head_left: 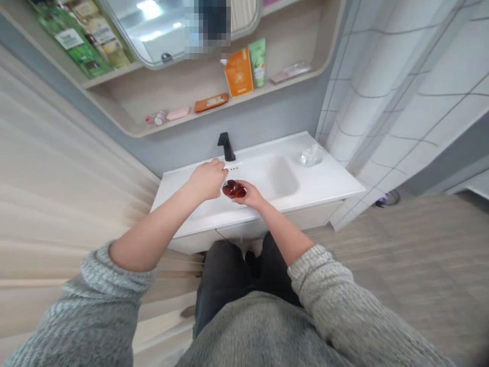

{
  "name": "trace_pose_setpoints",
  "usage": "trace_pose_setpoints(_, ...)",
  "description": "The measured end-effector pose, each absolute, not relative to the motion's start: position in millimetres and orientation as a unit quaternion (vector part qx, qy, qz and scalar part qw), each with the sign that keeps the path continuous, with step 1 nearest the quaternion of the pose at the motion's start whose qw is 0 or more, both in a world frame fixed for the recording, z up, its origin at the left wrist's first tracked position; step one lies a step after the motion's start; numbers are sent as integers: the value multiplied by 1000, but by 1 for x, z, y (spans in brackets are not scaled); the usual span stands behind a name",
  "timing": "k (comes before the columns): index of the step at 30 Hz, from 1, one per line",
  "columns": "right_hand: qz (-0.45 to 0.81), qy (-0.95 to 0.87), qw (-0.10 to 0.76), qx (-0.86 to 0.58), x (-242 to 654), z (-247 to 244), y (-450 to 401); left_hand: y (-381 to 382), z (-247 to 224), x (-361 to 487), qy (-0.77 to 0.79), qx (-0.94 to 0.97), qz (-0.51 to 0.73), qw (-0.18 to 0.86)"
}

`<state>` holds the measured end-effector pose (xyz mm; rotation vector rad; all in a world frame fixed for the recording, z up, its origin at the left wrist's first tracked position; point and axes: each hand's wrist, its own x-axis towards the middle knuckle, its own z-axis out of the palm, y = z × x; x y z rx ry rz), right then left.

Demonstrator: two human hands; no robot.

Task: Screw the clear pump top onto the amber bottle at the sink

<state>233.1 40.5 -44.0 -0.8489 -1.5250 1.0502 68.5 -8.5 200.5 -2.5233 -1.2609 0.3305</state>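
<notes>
Over the white sink [263,176], my right hand [250,194] holds a dark red, shiny object [234,189], its fingers wrapped round the right end. My left hand [210,178] is at the left end of the red object, below the black faucet [226,147]. Its fingers are curled together near a small clear part; what they hold, if anything, is too small to name.
A crumpled clear plastic item [311,156] lies on the counter's right side. Above, a wall shelf [183,121] bears an orange pouch [239,73], a green tube [258,62] and an orange packet [211,103]. A mirror [164,25] hangs in front. Curtains [57,168] hang on the left.
</notes>
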Motion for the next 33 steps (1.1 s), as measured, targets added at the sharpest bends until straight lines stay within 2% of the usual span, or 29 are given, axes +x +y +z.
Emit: trace_pose_setpoints(33,432,-650,524,-341,235,-42,38,-15,202,71,-420,-889,108,150)
